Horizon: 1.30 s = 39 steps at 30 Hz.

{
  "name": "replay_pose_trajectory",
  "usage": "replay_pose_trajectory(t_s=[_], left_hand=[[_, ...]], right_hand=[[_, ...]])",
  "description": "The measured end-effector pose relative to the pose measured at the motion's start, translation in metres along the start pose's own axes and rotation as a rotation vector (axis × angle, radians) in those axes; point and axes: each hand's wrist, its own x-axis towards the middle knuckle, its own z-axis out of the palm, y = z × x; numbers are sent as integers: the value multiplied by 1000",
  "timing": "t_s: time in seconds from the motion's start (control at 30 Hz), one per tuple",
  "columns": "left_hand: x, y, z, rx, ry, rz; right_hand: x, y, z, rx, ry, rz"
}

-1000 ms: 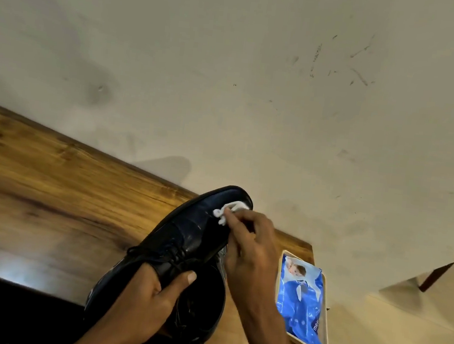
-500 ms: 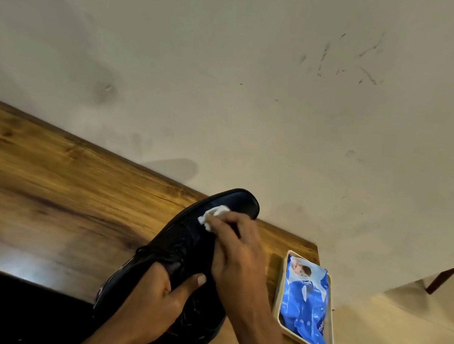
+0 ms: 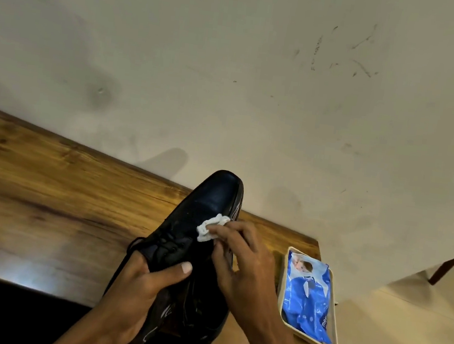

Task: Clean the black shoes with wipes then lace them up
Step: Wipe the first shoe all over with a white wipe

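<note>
1. We see the left hand (image 3: 139, 289) entering from the bottom edge, forearm rising toward the upper right; its fingers and thumb curl round the shoe (image 3: 200, 225) at the laced throat, thumb laid across the top.
2. We see the right hand (image 3: 244, 261) entering from the lower right, wrist bent leftward; its fingertips pinch a crumpled white wipe (image 3: 211, 228) and press it onto the shoe's upper.
3. The wipe touches the shoe just ahead of the laces (image 3: 167, 238), between the left thumb and the toe.
4. The shoe is held over the wooden table (image 3: 48, 194), tilted; its long axis runs from lower left to upper right, toe pointing up toward the wall (image 3: 231, 73), heel toward the viewer.
5. A second dark shoe (image 3: 204, 310) appears beneath the hands; we cannot tell its exact pose.
6. A blue pack (image 3: 307, 297) lies in a pale tray (image 3: 280, 305) just right of the right hand, near the table's corner.
</note>
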Motion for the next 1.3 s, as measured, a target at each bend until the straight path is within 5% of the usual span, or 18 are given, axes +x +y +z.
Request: replay_pose_trajectory(t_s=[0.4, 0.73, 1.0, 1.3], left_hand=[[-6, 5, 5, -85, -90, -65], [-5, 20, 10, -382, -29, -124], [-6, 19, 9, -248, -48, -83], [-1, 13, -1, -370, -19, -204]], right_hand=[[37, 36, -12, -6, 355, 151], [-10, -5, 3, -28, 206, 69], [39, 14, -12, -84, 342, 147], [11, 1, 1, -115, 211, 79]])
